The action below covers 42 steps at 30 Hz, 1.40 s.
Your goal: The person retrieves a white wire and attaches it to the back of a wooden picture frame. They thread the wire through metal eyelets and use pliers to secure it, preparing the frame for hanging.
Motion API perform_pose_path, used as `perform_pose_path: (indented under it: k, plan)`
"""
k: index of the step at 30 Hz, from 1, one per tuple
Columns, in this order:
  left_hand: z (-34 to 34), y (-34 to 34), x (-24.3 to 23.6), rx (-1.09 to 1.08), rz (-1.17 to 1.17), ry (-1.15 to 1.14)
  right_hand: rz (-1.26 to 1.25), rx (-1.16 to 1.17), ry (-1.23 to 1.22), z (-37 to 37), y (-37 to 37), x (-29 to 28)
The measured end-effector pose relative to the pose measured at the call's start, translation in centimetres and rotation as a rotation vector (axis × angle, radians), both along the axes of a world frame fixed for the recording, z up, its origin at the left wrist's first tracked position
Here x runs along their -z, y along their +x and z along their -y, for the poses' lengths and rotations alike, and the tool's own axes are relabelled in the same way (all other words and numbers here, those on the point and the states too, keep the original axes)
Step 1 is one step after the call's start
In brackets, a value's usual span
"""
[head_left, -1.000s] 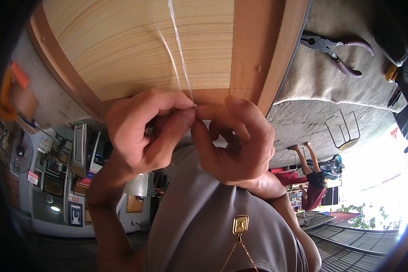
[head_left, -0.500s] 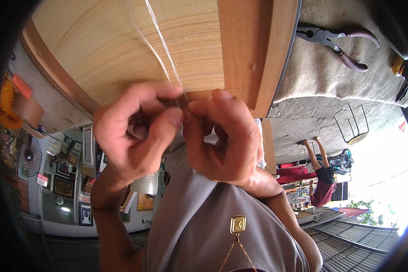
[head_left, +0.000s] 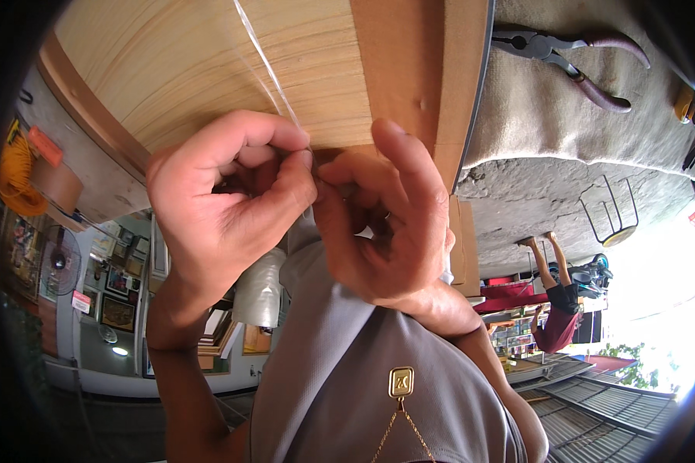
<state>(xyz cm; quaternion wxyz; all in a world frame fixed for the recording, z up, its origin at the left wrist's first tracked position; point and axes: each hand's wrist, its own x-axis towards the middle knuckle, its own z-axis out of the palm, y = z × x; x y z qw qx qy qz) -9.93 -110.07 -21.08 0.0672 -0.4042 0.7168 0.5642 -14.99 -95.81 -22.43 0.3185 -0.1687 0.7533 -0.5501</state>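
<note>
Both of my hands are close together over the near edge of a pale wood-grain panel (head_left: 309, 46) with a brown wooden border (head_left: 401, 69). A clear, shiny plastic string (head_left: 259, 50) runs from the far edge down to my fingertips. My left hand (head_left: 224, 193) pinches the string between thumb and forefinger. Just beside it, my right hand (head_left: 386, 224) has thumb and forefinger pressed together at the string's lower part, its other fingers curled or raised. The exact spot where the string passes between the fingertips is partly hidden.
Pliers (head_left: 544, 48) with dark handles lie on a beige cloth (head_left: 517, 116) at the right. A whitish translucent roll (head_left: 260, 293) stands below my left wrist. Orange cord (head_left: 19, 177) and a fan (head_left: 58, 258) are at the left. Another person (head_left: 560, 309) is far off right.
My left thumb and forefinger have closed together on the string. Both hands stay near each other, and the panel and pliers appear shifted slightly left in view.
</note>
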Motion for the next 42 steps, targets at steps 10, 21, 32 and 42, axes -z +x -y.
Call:
perform_pose_path:
  k: [10, 21, 32, 42]
  plan:
    - [-0.2, -0.4, 0.0, -0.040, 0.032, -0.059, 0.092, 0.011, -0.023, -0.2, 0.1, -0.2]
    - [-0.4, -0.8, -0.7, 0.007, 0.055, -0.055, 0.166, 0.108, -0.163, -0.1, 0.7, 0.9]
    - [-1.9, -2.8, -2.1, 0.033, 0.315, -0.326, -0.110, 0.204, -0.074, 1.0, 1.3, 0.7]
    - [-2.0, -2.8, -2.1, 0.023, 0.272, -0.299, -0.219, 0.244, -0.059, 1.4, 0.9, 1.0]
